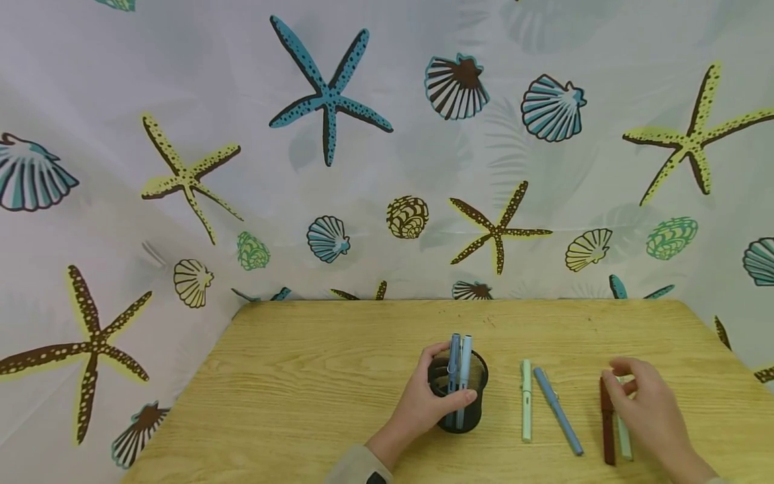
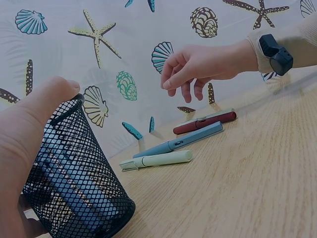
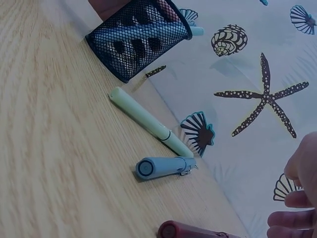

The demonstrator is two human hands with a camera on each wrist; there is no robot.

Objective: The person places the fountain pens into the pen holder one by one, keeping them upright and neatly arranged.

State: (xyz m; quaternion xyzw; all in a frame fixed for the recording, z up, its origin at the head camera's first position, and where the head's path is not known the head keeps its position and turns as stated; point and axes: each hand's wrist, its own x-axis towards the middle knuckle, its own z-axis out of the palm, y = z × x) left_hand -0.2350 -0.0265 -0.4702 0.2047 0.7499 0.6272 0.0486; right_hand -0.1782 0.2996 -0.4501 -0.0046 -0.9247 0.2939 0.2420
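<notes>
From my end: left hand (image 1: pixel 423 400) is wrapped round the black mesh cup (image 1: pixel 476 407), thumb over the near rim, fingers on the far side — I read that as steadying it on the wooden table (image 1: pixel 302 376) so it can't tip. A dark blue pen (image 1: pixel 453 356) and a light blue pen (image 1: pixel 466 356) lean inside it. Right hand (image 1: pixel 652 407) is empty, fingers loosely bent, hovering above the dark red pen (image 1: pixel 607 430) and the pale green pen (image 1: pixel 625 444) close beside it. Another green pen (image 1: pixel 527 403) and a mid-blue pen (image 1: pixel 559 413) lie between cup and right hand — spaced apart, probably easy to pinch singly.
</notes>
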